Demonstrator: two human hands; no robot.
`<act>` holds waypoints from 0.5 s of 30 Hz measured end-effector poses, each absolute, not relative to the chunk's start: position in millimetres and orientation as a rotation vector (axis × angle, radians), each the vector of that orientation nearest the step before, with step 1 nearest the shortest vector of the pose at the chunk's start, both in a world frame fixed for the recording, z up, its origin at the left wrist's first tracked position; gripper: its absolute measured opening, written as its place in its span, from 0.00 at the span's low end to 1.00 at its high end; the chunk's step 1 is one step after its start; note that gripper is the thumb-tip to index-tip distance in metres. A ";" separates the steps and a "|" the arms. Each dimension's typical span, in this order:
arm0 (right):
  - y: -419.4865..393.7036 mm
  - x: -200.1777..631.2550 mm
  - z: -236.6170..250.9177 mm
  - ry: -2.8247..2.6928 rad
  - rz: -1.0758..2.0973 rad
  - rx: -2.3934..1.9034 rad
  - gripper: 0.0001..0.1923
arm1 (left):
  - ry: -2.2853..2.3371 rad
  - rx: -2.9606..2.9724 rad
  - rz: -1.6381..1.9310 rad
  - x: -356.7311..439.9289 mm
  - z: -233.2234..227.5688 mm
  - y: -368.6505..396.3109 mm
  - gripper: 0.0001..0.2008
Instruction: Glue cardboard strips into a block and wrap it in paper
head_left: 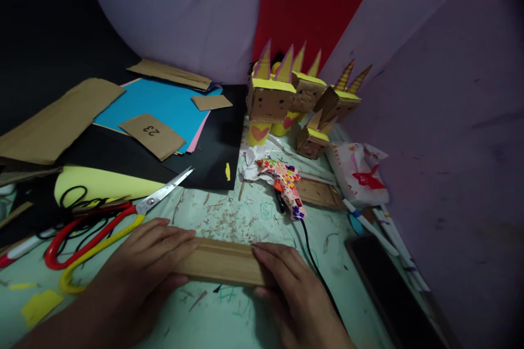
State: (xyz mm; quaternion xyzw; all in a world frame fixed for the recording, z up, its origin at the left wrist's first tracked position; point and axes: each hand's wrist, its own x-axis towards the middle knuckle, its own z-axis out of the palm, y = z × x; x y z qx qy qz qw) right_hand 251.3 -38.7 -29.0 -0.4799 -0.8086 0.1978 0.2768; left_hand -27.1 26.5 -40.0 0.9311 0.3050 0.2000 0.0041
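A folded cardboard strip (223,262) lies crosswise between my two hands, just above or on the table's front part. My left hand (158,256) grips its left end, fingers over the top and thumb at the near side. At the other end my right hand (289,278) holds it the same way. Lengthwise crease lines run along the strip, and its ends are hidden under my fingers. To the left of it lie scissors (149,204) with red and yellow handles, blades pointing away. A flower-patterned glue gun (286,182) rests beyond my right hand.
Several cardboard figures (272,101) with pointed horns stand at the back. Blue paper (159,103) and cardboard pieces (153,135) lie on black sheets at left. A black phone (393,289) and a white packet (360,172) are on the right. The glue gun's cord (313,256) passes my right hand.
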 end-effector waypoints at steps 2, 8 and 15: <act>-43.6 265.6 -30.1 -2.207 0.527 -1.321 0.24 | 1.014 2.838 0.646 -10.8 -37.5 19.7 0.15; -42.6 261.6 -34.9 -2.168 0.545 -1.284 0.25 | 0.932 2.837 0.593 -19.2 -36.2 24.7 0.16; -34.8 237.9 -32.5 -2.093 0.601 -1.238 0.25 | 0.942 2.883 0.599 -44.4 -38.1 32.6 0.18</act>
